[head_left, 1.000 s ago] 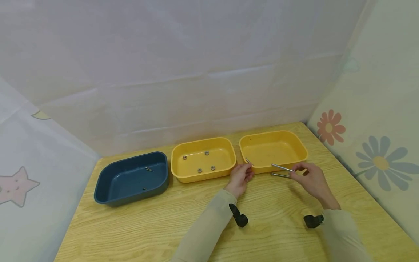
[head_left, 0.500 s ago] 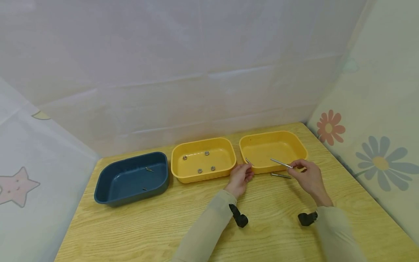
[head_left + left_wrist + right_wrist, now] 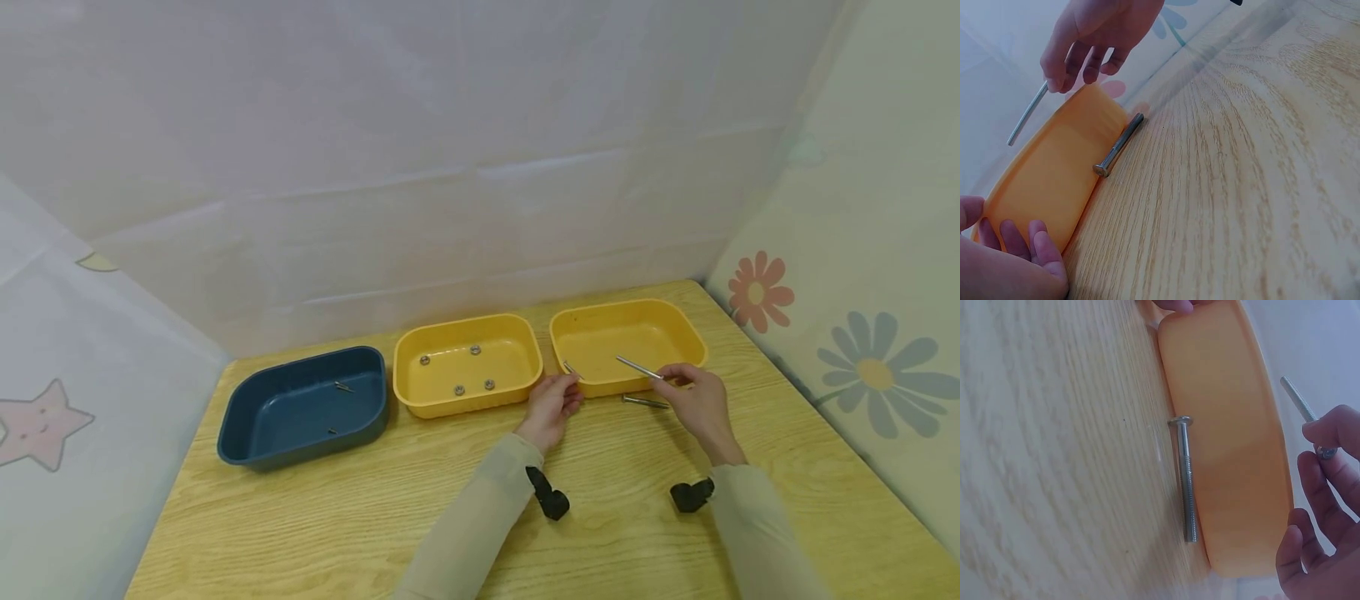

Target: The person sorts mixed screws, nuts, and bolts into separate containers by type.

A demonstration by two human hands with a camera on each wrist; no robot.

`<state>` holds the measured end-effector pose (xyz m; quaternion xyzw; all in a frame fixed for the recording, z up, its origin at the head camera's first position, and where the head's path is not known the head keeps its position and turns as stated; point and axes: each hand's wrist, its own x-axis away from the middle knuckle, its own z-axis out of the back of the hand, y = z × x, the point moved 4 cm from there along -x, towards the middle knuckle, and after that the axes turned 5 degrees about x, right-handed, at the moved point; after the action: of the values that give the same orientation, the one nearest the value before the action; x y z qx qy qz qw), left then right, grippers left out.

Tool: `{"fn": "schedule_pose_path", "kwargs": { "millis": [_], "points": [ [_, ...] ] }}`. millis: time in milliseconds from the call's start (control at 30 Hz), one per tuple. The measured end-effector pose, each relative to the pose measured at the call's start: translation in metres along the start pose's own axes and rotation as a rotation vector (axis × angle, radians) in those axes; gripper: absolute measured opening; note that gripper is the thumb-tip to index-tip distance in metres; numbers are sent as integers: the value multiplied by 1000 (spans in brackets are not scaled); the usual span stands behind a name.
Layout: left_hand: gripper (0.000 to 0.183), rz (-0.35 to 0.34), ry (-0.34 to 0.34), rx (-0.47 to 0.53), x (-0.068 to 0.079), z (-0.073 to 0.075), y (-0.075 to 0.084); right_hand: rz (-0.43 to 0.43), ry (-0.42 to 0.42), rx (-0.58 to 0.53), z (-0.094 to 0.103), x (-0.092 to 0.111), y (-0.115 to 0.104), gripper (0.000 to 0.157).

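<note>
My right hand (image 3: 699,407) pinches a long silver bolt (image 3: 636,366) near its head, between thumb and fingertips. The threaded end points left, over the right yellow tray (image 3: 678,377). At that tray's near left corner, my left hand (image 3: 549,408) grips the rim, with thumb and index finger on either side of the wall in the left wrist view. A small screw (image 3: 572,369) shows just past these fingertips; I cannot tell whether they touch it. A second long bolt (image 3: 1186,481), with a broad round head, lies on the table along the tray's front wall.
Left of it, another yellow tray (image 3: 468,406) contains several nuts (image 3: 489,384). A dark blue tray (image 3: 300,456) farther left holds small screws (image 3: 343,387). The wooden table (image 3: 315,533) is bordered by a pale back sheet and printed side sheets.
My right hand has moved slightly left with the long bolt, away from the bolt on the table. The left hand has stayed at the tray corner.
</note>
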<state>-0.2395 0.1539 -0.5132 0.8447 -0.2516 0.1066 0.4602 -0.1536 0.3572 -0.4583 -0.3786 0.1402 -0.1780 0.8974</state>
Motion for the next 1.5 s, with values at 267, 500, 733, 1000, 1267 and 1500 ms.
{"fn": "schedule_pose_path", "kwargs": {
  "millis": [267,500,733,1000,1267,1500],
  "points": [
    [3,-6,-4,0,-1,-1,-1,9,1,27,-1,-8,-8,28],
    [5,-8,3,-2,0,0,-1,78,29,78,-4,-14,-8,22],
    [3,-12,2,1,-1,0,-2,97,33,101,-4,-17,-10,19],
    [5,-8,8,5,-2,1,-3,107,12,115,-3,-18,-14,20],
    [5,-4,5,1,0,0,-2,126,-14,119,-2,-20,-16,21],
    [5,-6,5,-4,3,-1,0,147,-25,139,-1,-21,-18,21]
  ]
}}
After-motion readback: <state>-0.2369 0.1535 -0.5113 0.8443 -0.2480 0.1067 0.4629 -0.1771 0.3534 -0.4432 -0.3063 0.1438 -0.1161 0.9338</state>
